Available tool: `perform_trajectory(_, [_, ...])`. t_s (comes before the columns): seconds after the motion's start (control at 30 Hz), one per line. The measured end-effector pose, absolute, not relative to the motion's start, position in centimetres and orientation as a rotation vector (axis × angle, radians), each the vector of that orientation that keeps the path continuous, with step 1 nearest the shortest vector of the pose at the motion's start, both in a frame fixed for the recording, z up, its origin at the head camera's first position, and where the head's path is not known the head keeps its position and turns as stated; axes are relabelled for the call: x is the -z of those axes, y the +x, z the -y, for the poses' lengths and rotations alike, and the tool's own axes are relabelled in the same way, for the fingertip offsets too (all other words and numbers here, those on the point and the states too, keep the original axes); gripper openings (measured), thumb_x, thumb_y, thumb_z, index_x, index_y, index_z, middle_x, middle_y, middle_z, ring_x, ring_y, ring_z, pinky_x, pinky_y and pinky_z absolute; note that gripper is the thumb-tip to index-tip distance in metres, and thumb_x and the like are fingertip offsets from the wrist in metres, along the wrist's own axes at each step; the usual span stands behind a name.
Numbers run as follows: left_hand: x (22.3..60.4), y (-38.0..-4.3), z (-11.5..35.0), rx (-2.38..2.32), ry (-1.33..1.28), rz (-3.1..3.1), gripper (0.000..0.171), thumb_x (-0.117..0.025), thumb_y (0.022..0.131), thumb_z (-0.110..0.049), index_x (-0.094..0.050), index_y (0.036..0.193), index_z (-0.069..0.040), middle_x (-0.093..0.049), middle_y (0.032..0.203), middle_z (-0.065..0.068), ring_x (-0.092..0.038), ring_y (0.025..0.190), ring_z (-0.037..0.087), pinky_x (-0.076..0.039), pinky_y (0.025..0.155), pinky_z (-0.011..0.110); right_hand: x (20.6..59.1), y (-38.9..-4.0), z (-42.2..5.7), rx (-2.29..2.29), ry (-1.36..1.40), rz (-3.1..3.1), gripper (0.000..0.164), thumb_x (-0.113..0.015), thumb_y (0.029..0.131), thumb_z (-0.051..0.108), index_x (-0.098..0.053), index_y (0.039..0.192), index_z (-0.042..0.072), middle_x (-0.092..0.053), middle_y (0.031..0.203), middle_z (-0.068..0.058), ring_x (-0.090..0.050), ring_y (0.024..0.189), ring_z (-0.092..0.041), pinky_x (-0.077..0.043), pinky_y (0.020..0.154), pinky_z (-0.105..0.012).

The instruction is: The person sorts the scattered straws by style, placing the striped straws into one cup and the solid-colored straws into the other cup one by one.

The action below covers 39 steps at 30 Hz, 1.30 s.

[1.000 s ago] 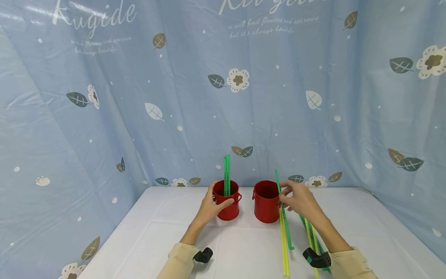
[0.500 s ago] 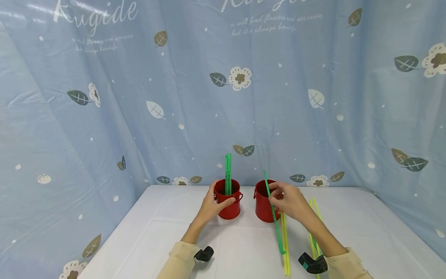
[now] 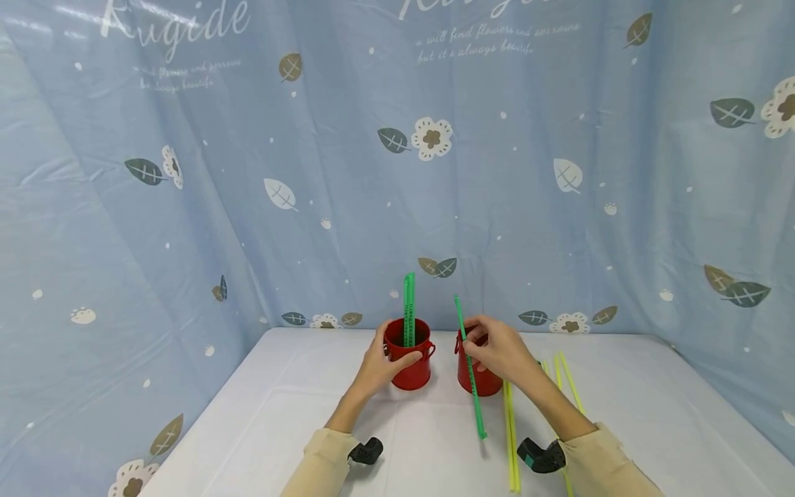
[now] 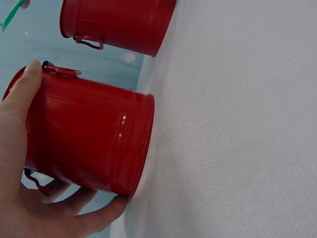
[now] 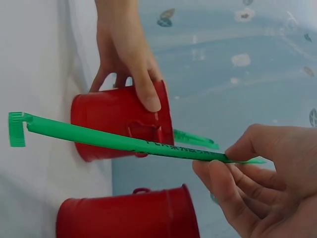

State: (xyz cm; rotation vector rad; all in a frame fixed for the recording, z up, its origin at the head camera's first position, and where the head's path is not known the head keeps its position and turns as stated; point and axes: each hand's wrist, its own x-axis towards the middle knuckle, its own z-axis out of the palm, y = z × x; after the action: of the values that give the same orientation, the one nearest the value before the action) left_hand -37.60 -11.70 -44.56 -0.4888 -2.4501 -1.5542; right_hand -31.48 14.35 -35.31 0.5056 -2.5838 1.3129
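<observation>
My left hand [image 3: 380,362] grips a small red metal bucket [image 3: 411,378] standing upright on the table, thumb near its rim and fingers around the far side. Green wrapped straws [image 3: 409,310] stand inside that bucket and rise well above it. Between thumb and fingers, my right hand [image 3: 499,351] pinches another green wrapped straw [image 5: 99,137] with dark print and a crimped, bent end. In the head view this straw slants in front of a second red bucket [image 3: 487,382], its bent end low toward me. The right hand covers part of that bucket's mouth.
Yellow straws [image 3: 512,442] lie on the white tablecloth [image 3: 435,449] in front of the second bucket. More yellow straws [image 3: 570,386] lie farther right, partly under my right forearm. A blue patterned curtain [image 3: 335,172] hangs behind the table.
My right hand has moved left with the green straw, from the second bucket's right side to in front of it. My left hand stays on its bucket.
</observation>
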Motion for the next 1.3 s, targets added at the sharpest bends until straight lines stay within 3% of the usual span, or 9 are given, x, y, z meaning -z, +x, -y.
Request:
perform_trajectory(0.3, [44.7,-37.7,11.7,1.571,-0.49,2.442,0.093,-0.077,0.082,-0.044,-0.023,0.154,-0.022,-0.047,0.146,0.003,-0.048,0.131,0.027,-0.049,0.103,0.05,33.1,-33.2,-12.4,-1.314,0.563,2.52,0.037,-0.062,0.089,0.008,-0.057,0.125,0.005,-0.069,0.095,-0.013,-0.069,0.061,-0.026,-0.06,0.058,-0.038])
perform_trajectory(0.47, [44.7,-37.7,11.7,1.577,-0.483,2.438,0.092,-0.077,0.082,-0.044,-0.024,0.153,-0.024,-0.047,0.145,0.003,-0.049,0.131,0.026,-0.048,0.103,0.049,31.7,-34.3,-11.5,-1.279,0.559,2.48,0.036,-0.062,0.09,0.01,-0.056,0.126,0.006,-0.07,0.098,-0.014,-0.07,0.064,-0.024,-0.059,0.056,-0.034])
perform_trajectory(1.07, [44.6,-37.6,11.7,1.583,-0.491,2.424,0.087,-0.078,0.083,-0.04,-0.026,0.151,-0.027,-0.049,0.144,0.005,-0.05,0.129,0.029,-0.05,0.1,0.051,27.4,-36.9,-8.7,-1.361,0.561,2.27,0.034,-0.059,0.095,0.009,-0.053,0.129,0.004,-0.068,0.102,-0.018,-0.072,0.072,-0.035,-0.058,0.053,-0.026])
perform_trajectory(1.3, [42.1,-35.5,11.4,1.603,-0.523,2.446,0.085,-0.074,0.087,-0.027,-0.023,0.153,-0.012,-0.045,0.146,0.018,-0.048,0.131,0.037,-0.049,0.101,0.055,27.2,-37.6,-7.9,-1.356,0.522,2.239,0.034,-0.059,0.095,0.006,-0.054,0.128,0.004,-0.069,0.102,-0.018,-0.072,0.067,-0.029,-0.058,0.053,-0.03])
